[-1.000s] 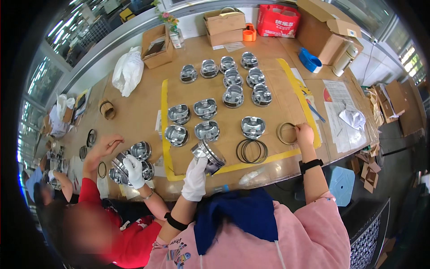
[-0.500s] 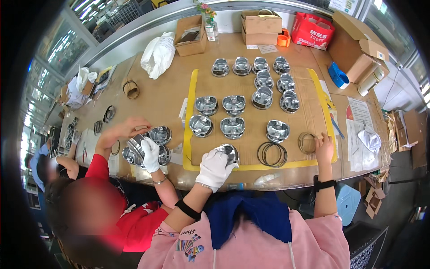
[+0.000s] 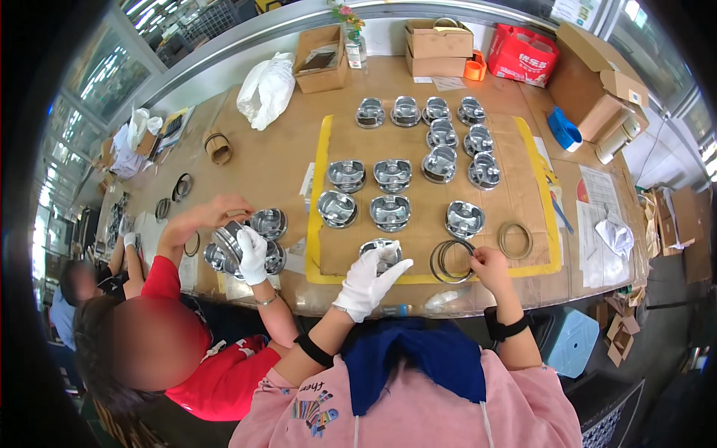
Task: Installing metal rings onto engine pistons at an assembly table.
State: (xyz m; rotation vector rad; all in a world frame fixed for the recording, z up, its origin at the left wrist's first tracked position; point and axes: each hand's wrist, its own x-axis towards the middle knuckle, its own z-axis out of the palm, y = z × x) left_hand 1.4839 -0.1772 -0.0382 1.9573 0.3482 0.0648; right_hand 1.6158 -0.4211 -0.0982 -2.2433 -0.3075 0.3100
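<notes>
My left hand [image 3: 366, 284], in a white glove, lies against the near side of a silver piston [image 3: 386, 256] at the front of the cardboard mat. Its fingers stretch over the piston and its thumb sticks out to the right. My bare right hand [image 3: 491, 268] pinches the right edge of a loose bunch of thin dark piston rings [image 3: 446, 275]; how many it holds I cannot tell. Just behind the rings stands another piston [image 3: 464, 219]. To the right of them lies a bundle of brassy rings [image 3: 502, 240], apart from my hand.
Several pistons [image 3: 391, 175] stand in rows on the yellow-edged mat [image 3: 322, 254]. At my left a co-worker's gloved hand [image 3: 252, 252] holds a piston [image 3: 228, 237] above others. Cardboard boxes [image 3: 319, 69], a red bag [image 3: 521, 54] and a blue tape roll [image 3: 564, 129] line the back and right.
My right hand has moved left from the brassy rings to the dark rings and pinches them. My left hand has shifted slightly right, its fingers straighter, showing more of the piston.
</notes>
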